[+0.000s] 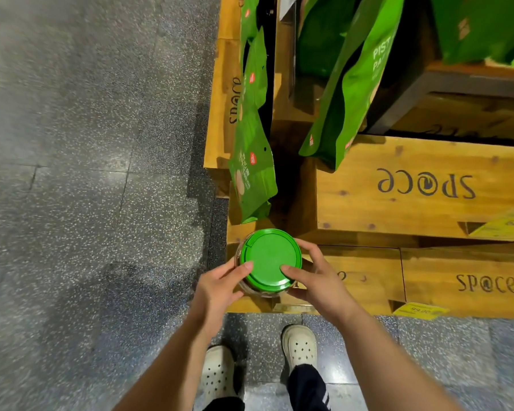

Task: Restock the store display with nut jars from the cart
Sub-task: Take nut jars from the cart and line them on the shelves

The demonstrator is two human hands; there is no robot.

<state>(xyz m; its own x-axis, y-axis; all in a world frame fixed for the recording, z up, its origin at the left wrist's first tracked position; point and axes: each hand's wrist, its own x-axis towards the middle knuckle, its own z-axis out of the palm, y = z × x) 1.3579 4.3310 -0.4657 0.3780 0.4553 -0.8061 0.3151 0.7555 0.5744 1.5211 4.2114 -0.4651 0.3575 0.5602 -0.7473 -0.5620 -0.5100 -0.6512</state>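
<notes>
While you are standing at the wooden crates (pixel 398 188), your left hand (pixel 220 287) and right hand (pixel 318 280) are clasping the green-lidded nut jar (pixel 269 258) over the lowest crate's corner.

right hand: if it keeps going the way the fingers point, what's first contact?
The right hand points up-left across the green lid of the jar it holds. Beyond the jar, the first thing looks like the green pouch leaning on the wooden crate; depth is unclear from overhead.

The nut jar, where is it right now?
Lower centre of the head view, the nut jar is gripped between both hands at the wooden crate's corner, below a green bag.
</notes>
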